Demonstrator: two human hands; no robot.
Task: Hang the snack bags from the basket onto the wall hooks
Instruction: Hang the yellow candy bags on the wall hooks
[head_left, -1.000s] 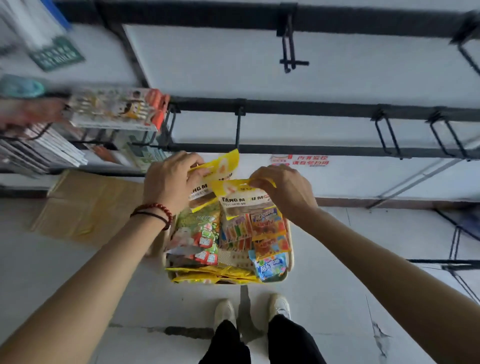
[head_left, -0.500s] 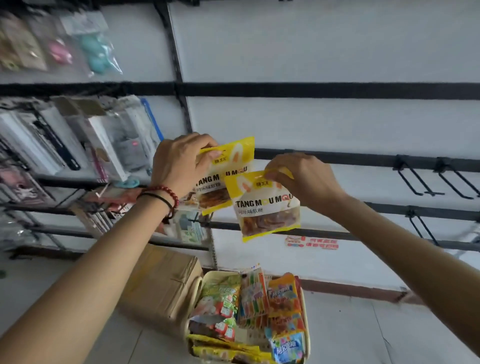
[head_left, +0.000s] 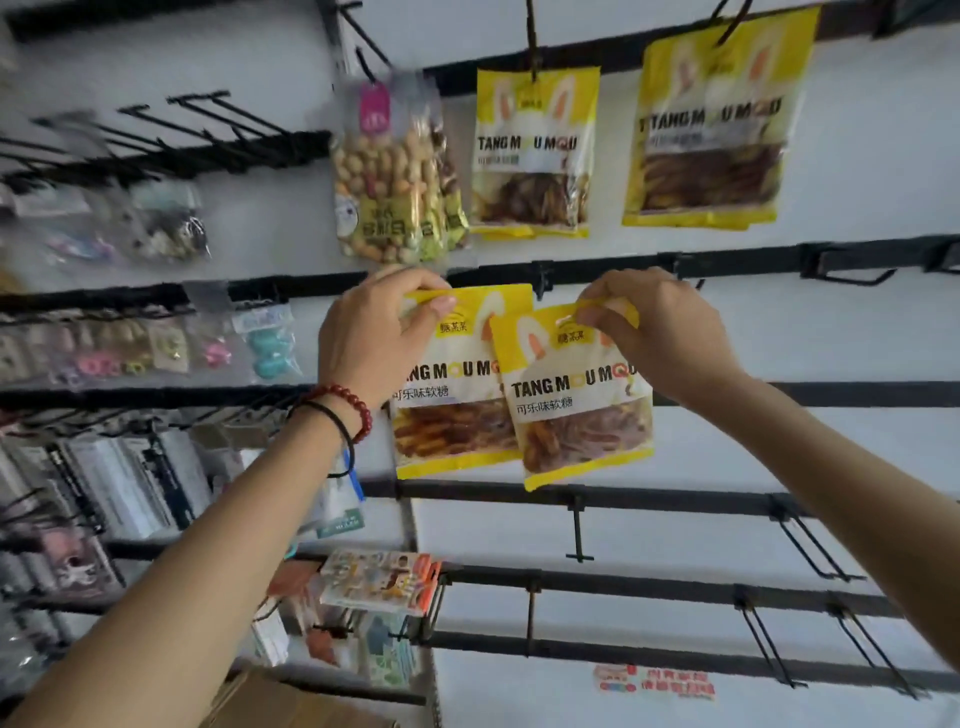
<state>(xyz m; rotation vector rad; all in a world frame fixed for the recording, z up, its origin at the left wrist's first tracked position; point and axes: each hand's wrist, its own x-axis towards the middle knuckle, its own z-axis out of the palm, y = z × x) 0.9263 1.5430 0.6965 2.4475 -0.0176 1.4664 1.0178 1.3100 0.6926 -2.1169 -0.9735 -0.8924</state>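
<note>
left hand (head_left: 374, 338), at nine o'clock, fingers pinching the top seal of a glossy yellow plastic snack bag (head_left: 452, 410). right hand (head_left: 660, 327), at three o'clock, pinches a matching yellow bag (head_left: 582, 410) overlapping it. both sit just under a black metal rail (head_left: 753, 260). the film looks light, floppy and slick; the stiffer top strip probably gives the surest hold.
</note>
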